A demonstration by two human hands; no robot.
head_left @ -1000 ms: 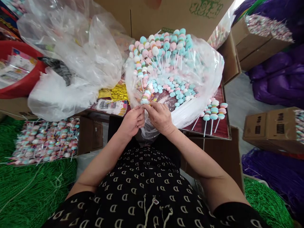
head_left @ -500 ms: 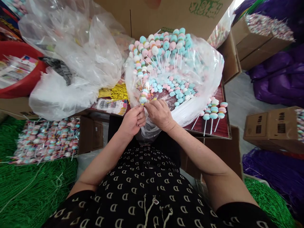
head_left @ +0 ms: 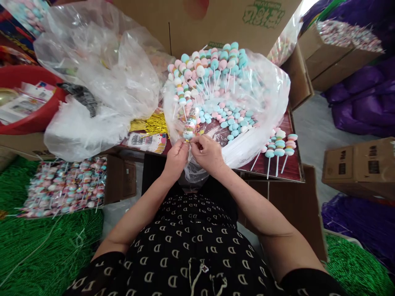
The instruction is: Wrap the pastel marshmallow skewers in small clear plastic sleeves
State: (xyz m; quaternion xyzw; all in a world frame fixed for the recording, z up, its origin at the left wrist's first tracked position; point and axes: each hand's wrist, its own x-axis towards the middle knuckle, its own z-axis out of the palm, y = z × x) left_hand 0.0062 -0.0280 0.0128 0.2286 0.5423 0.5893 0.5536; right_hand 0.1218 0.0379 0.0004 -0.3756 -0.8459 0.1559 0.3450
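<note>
My left hand (head_left: 177, 158) is closed around the lower end of a marshmallow stick (head_left: 189, 128) in a printed clear wrapper, its candy end pointing away from me. At the wrapper's neck, my right hand (head_left: 208, 151) pinches a small gold twist tie (head_left: 187, 141), and both hands' fingertips nearly meet there. Behind them a big clear plastic bag (head_left: 268, 82) lies spread open, holding unwrapped marshmallow sticks (head_left: 212, 61) and loose pastel marshmallows (head_left: 236, 121). Left of my hands lie a pile of gold twist ties (head_left: 152, 123) and flat printed wrappers (head_left: 147, 142).
Several unwrapped marshmallow sticks (head_left: 279, 146) lie at the table's right edge. A box of wrapped sticks (head_left: 66, 185) stands low on the left, below a red basin (head_left: 46, 117). A large carton (head_left: 210, 24) blocks the back; more cartons (head_left: 358, 162) stand right.
My right hand's fingers have shifted from lying over the wrapper's neck to a pinch at the gold tie. The left hand stays closed on the stick. The view has shifted slightly.
</note>
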